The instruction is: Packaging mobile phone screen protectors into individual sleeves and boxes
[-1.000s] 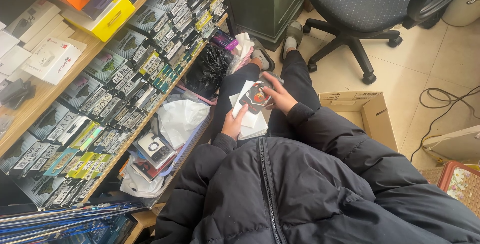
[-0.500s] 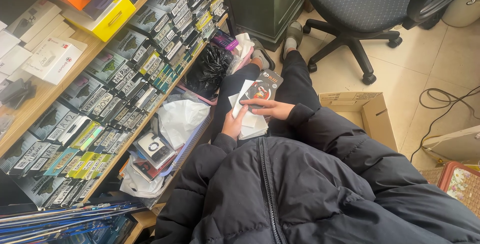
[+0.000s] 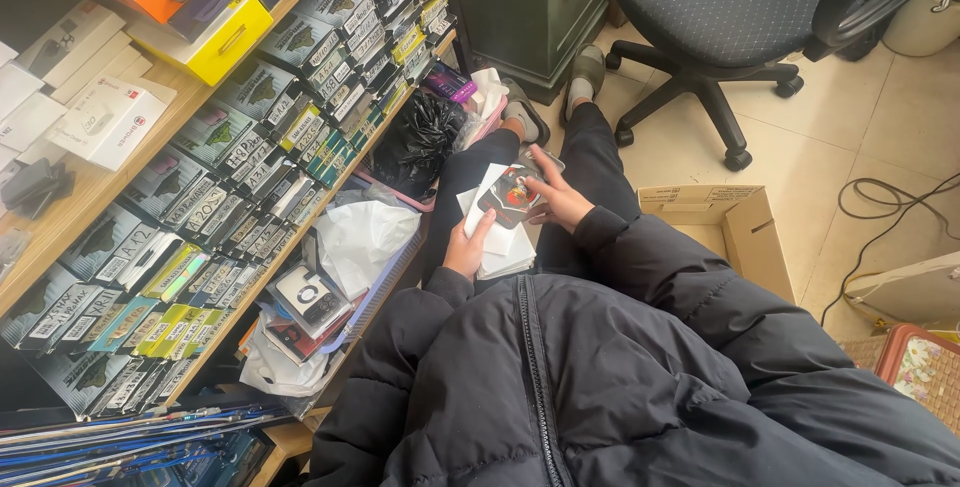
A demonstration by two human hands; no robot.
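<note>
The wooden shelves (image 3: 95, 192) fill the left side, their boards tilted toward the aisle so that the rows of small flat packets (image 3: 290, 57) stand face-out and overlapped, each front readable at a glance; larger boxes — an orange one and a yellow box (image 3: 215, 37) — lie flat on the upper board, likely because they are too bulky to stand in rows. A dark office chair (image 3: 725, 2) stands well apart on the tiled floor, beside a green cabinet (image 3: 530, 2). An open cardboard box (image 3: 735, 227) sits just beside the person's right leg, its flaps up, within easy reach. The person sits low with legs stretched out, so the lap serves as a rest. White plastic bags (image 3: 365, 237) and a black bag (image 3: 420, 137) are wedged between leg and shelf, near at hand. The left hand (image 3: 468, 250) grips a stack of white flat packets (image 3: 505, 247) from below, fingers curled shut round its edge, the stack resting on the thigh to steady it. The right hand (image 3: 558, 197) lies against a dark packet with a red picture (image 3: 510, 197) on top of that stack, its fingers spread and extended over the far edge — partly open, pressing or sliding more than clasping, though whether it truly pinches the packet cannot be told.
</note>
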